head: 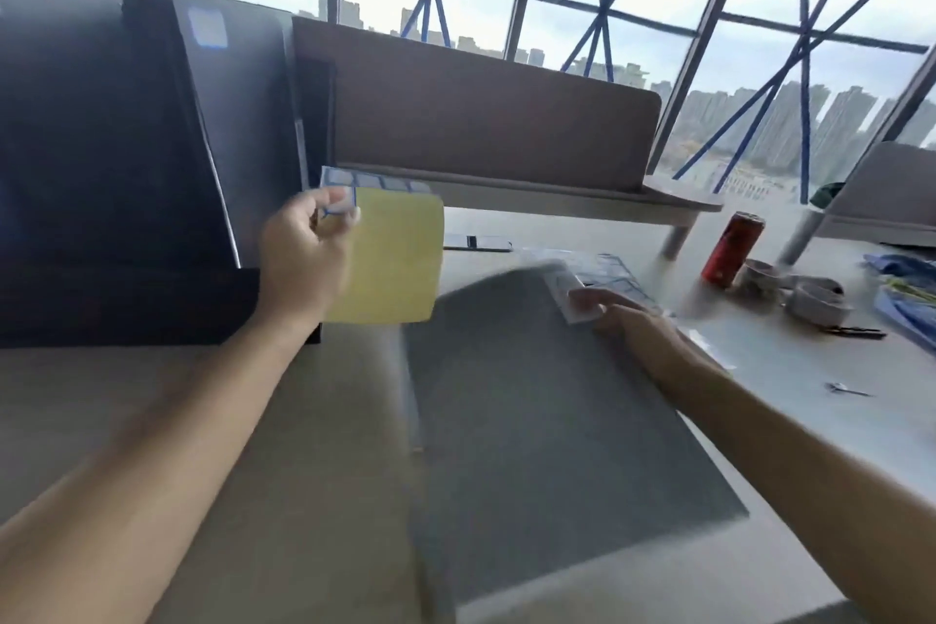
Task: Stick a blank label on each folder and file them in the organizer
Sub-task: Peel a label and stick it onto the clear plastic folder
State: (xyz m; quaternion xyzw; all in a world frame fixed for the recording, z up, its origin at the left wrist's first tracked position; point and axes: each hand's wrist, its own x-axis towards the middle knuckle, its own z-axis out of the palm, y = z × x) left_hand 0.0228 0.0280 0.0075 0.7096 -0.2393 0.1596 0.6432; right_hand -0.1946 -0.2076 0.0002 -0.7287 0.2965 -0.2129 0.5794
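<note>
While the left hand [304, 251] pinches the label sheet [392, 264], the straight-fingered right hand [635, 322] presses the folder [547, 431], its long axis running away-leftward.

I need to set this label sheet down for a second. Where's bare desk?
Bare desk lies left of the grey folder, in front of the black organizer, near the left hand holding the label sheet. Past the right hand it is crowded: red can, tape rolls.

left hand [304, 253] raised, pinching; right hand [633, 319] extended flat.
</note>
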